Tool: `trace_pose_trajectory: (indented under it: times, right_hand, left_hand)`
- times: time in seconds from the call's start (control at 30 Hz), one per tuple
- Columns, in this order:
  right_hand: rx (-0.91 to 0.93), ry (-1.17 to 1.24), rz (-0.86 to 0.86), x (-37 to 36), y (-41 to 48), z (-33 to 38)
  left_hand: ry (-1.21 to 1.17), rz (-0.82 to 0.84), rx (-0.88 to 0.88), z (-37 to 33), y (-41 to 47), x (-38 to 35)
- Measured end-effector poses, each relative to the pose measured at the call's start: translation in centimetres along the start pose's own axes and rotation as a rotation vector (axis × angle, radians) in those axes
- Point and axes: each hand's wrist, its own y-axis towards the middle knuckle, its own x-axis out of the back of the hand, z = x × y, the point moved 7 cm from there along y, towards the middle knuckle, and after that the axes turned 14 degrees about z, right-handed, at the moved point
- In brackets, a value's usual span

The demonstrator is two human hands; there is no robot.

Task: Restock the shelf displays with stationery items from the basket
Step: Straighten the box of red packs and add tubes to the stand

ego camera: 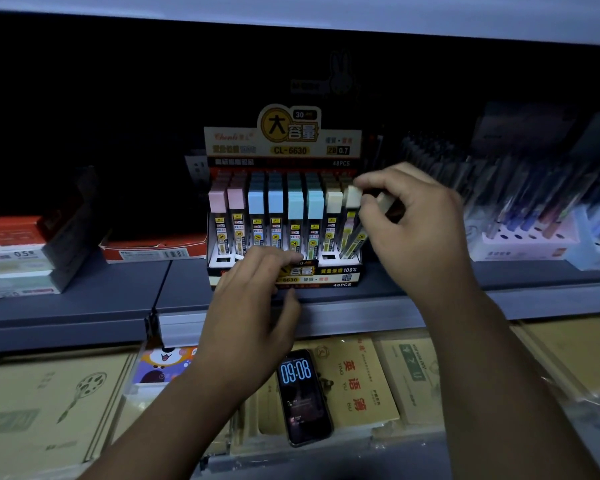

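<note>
A display box of pencil-lead tubes stands on the grey shelf, its rows capped pink, blue, teal and cream. My left hand grips the box's front lip, fingers curled over its edge. My right hand pinches a cream-capped lead tube at the cap, tilted into the rightmost slot, and holds another cream-capped tube against the palm. The basket is not in view.
Red-and-white boxes sit at the left of the shelf, and a flat red box lies beside the display. A white pen rack stands at the right. Below, notebooks and a phone lie on the lower shelf.
</note>
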Motion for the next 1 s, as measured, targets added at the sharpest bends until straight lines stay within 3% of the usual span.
trace_pose_trajectory:
  times: [0.2,0.5,0.73,0.87,1.0]
  right_hand:
    - [-0.025,-0.037,-0.021,-0.9,-0.7,-0.7]
    - [-0.025,0.04,-0.268,0.0,-2.3,-0.6]
    - [0.081,0.017,-0.212,-0.4,-2.2,0.4]
    - [0.049,0.003,-0.097,-1.5,-2.2,-0.1]
    - [0.033,0.06,-0.086,-1.7,-2.3,-0.7]
  left_hand:
    - [0.003,0.001,0.008,0.1,0.0,0.0]
    - [-0.004,0.006,0.012,0.1,0.1,0.0]
    - [0.0,0.007,0.011,0.1,0.2,0.0]
    - [0.003,0.013,0.008,0.0,0.1,0.1]
    - [0.003,0.02,0.004,-0.1,0.1,0.2]
